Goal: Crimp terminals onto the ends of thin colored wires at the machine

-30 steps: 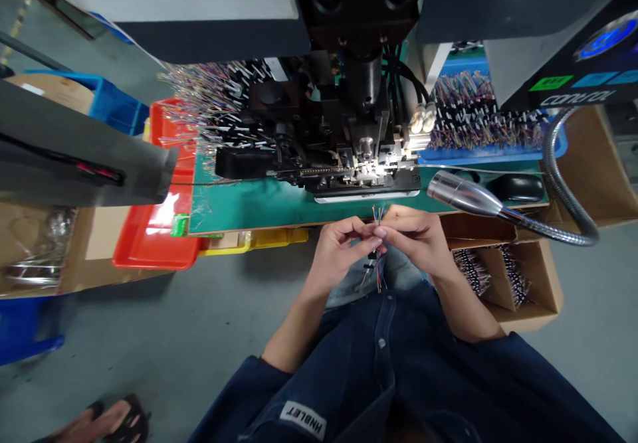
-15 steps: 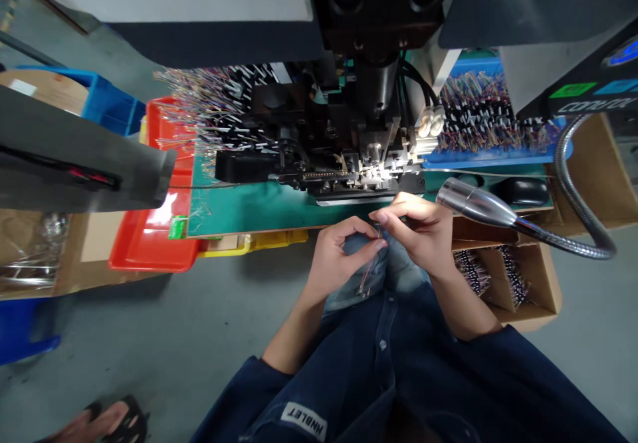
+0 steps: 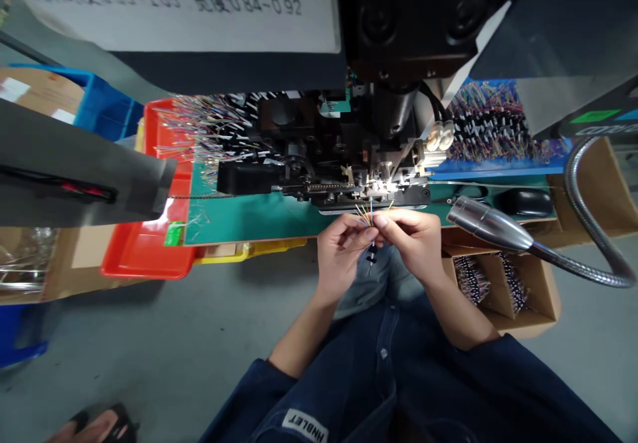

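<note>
Between my two hands is a small cable (image 3: 371, 256) with a black sleeve, its thin coloured wires (image 3: 365, 216) fanned out above the fingertips. My left hand (image 3: 341, 250) pinches it with thumb and forefinger. My right hand (image 3: 411, 238) is closed on the wires from the other side, fingertips touching the left thumb; a yellow wire end sticks up beside it. Just beyond the fingertips stands the crimping machine (image 3: 343, 187), its working point (image 3: 381, 186) brightly lit. Part of the cable is hidden by the fingers.
A metal gooseneck lamp (image 3: 491, 222) reaches in at the right. Bundles of cables (image 3: 214, 131) lie left of the machine, more in a blue tray (image 3: 498, 167). A red tray (image 3: 149, 250) stands left, a divided carton (image 3: 543, 297) lower right. Another person's foot (image 3: 102, 426) shows lower left.
My hands have drawn together. The cable has been turned, so coloured wires now fan upward and the black sleeve hangs below. The view has shifted slightly.
</note>
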Motion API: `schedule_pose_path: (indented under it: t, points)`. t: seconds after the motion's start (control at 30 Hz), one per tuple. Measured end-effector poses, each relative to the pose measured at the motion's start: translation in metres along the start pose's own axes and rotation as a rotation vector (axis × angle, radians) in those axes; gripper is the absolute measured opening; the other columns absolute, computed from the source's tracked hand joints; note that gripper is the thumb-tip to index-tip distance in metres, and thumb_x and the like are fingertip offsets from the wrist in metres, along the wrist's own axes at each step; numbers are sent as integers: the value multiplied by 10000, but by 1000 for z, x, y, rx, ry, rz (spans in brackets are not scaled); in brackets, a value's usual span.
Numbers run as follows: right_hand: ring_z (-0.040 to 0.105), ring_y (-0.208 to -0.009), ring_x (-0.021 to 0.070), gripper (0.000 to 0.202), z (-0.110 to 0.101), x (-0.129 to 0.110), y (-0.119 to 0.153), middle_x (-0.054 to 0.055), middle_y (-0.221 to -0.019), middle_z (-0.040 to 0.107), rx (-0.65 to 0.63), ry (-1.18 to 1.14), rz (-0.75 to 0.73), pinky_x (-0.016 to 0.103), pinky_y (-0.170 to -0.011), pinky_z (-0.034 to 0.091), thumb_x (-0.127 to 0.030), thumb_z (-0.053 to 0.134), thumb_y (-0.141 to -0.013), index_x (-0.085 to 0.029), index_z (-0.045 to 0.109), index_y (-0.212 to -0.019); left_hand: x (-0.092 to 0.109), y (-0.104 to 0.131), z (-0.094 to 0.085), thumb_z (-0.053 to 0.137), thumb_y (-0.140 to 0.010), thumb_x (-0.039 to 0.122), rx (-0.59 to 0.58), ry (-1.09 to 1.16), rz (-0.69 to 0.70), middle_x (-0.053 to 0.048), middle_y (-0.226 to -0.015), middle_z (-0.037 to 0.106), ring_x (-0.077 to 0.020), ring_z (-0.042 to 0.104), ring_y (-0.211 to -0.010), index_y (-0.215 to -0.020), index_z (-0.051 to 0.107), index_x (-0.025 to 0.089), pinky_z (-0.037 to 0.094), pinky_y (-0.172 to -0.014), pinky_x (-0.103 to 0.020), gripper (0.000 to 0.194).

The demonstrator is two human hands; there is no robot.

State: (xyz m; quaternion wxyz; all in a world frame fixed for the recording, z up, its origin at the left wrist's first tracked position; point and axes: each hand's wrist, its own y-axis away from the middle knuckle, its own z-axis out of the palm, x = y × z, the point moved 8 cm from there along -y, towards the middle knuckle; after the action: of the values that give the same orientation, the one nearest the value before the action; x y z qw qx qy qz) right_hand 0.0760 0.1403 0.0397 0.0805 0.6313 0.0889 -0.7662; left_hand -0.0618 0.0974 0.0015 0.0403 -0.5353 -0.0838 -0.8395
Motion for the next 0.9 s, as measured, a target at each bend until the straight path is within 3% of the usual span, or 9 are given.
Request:
schedule_pose_path:
  t: [0.3,0.47,0.67,0.9]
  points:
    - [687,-700,188,377,1,21,-6,46,-804,804,64,-49,123,334,-655,638,-618,907,-1009,-251,970,-954,5,-5,-8,1007,-944,530,155,-87,137,-17,-938,842,-195,792,-867,-929,821,251,667,-822,-335,336]
    - [584,-621,156,417,2,31,-11,21,-680,707,93,-149,213,281,-551,473,-617,937,-962,-208,933,-882,9,-7,-10,1018,-949,447,212,-98,246,-20,-937,867,-181,830,-866,-951,865,246,685,-811,-298,252]
    - [352,-505,101,430,7,28,-17,-46,-531,504,102,-206,298,283,-511,266,-586,924,-927,-180,863,-800,11,-10,-6,989,-985,432,225,-72,316,-30,-957,893,-162,846,-774,-989,883,230,719,-772,-283,228]
    - [350,-515,112,423,8,24,-19,-62,-500,411,99,-232,316,290,-515,244,-580,941,-898,-194,840,-757,10,-10,-7,992,-984,427,233,-66,305,-38,-996,907,-169,856,-791,-1001,888,231,742,-799,-304,222]
